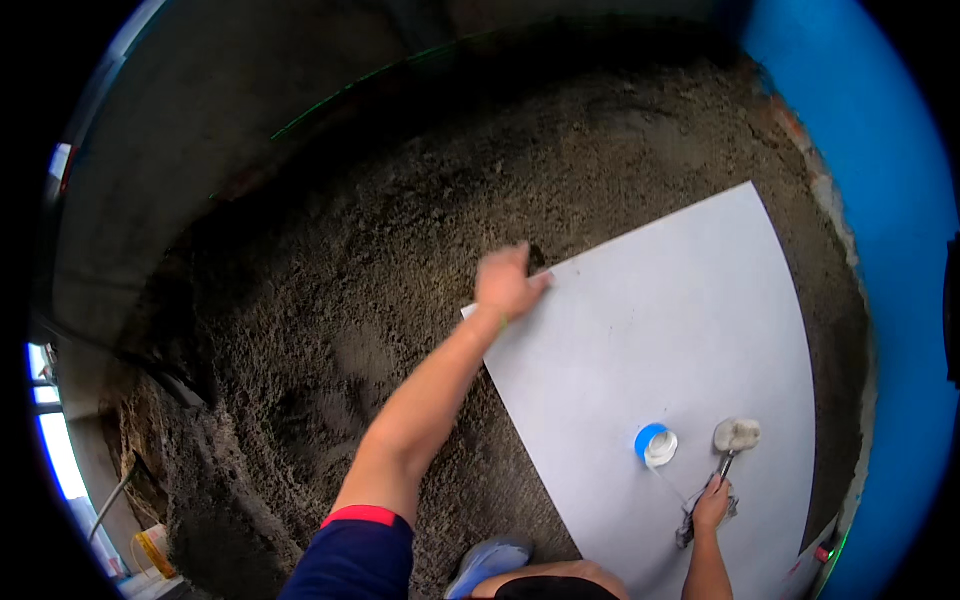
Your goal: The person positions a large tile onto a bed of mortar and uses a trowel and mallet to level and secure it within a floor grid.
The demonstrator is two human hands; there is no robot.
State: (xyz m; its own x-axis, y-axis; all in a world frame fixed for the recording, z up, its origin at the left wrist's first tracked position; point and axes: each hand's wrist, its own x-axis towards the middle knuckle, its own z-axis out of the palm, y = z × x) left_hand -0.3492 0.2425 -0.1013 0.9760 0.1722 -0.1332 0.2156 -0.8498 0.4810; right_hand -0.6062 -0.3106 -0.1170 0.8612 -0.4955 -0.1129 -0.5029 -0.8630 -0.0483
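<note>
A large white tile (pixel 690 330) lies tilted across rough grey-brown mortar. At its far left corner is my left hand (pixel 508 285), slightly blurred, with the thumb apart from the fingers at the tile's edge. My right hand (pixel 712 503) is wrapped round the handle of a mallet (pixel 738 435) with a dirty white head, low over the near right part of the tile. Just left of the mallet head, a round blue-and-white item (pixel 655 445) rests on the tile. A thin line runs from it toward my right hand.
Uneven mortar (pixel 330 300) spreads to the left and far side. A blue wall (pixel 870 150) rises on the right, and a dark grey wall (pixel 250 80) stands beyond, crossed by a thin green light line. My shoe (pixel 492 562) is at the bottom; a yellow-and-white bucket (pixel 153 550) stands lower left.
</note>
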